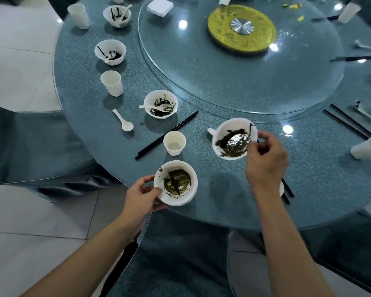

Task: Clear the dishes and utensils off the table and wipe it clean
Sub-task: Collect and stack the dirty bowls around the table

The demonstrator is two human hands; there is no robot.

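My left hand [142, 197] grips a white bowl [176, 182] smeared with green leftovers, at the table's near edge. My right hand [266, 159] pinches the rim of a second white bowl [232, 139] holding dark greens and liquid; that bowl is tipped, with a spoon handle poking out at its left. Three more dirty bowls [160, 103] [110, 52] [116, 16] stand along the left arc, two with spoons inside. A loose white spoon [123, 121], paper cups [174, 143] [111, 83] [78, 16] and black chopsticks [166, 135] lie between them.
The round blue table [201, 206] carries a glass turntable [201, 67] with a gold hub [242, 28], a napkin stack [160, 6] and food scraps. More chopsticks [349, 124], spoons and cups [366, 148] lie at the right. Covered chairs stand at the left and near side.
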